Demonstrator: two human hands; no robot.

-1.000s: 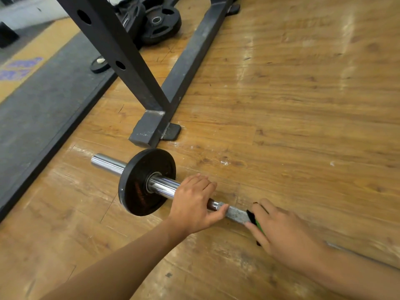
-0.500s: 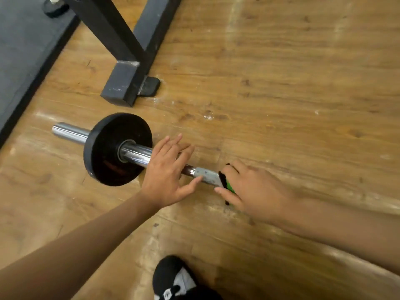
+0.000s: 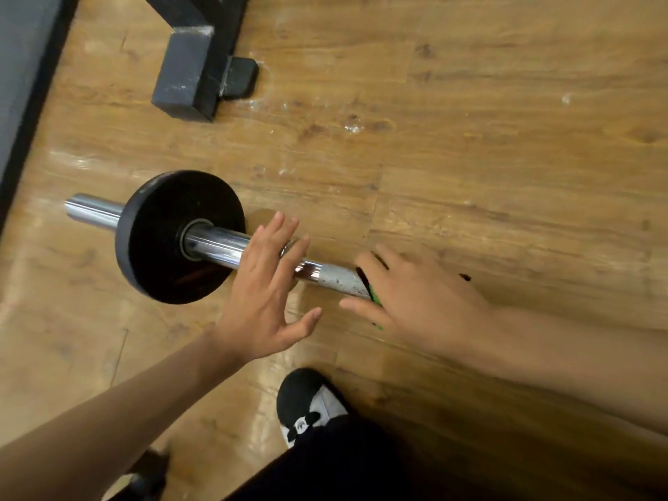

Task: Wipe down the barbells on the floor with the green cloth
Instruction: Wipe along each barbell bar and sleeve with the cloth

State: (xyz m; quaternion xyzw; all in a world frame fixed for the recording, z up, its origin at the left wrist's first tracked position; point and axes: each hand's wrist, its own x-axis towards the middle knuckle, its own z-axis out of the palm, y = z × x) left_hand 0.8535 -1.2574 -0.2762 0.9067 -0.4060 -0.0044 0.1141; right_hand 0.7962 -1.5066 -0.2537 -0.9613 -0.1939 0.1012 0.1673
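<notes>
Green cloth sits on the bar, wrapped under my right hand, which grips it round the shaft. Left hand wide, fingers straight, laid across the bar just right of the plate. Bar lies on wood floor; rack foot far left

Worn wooden floor, black rack foot, grey mat

The right hand is covering most of the cloth and hiding the bar farther right. The far edge is cutting off the rack.
</notes>
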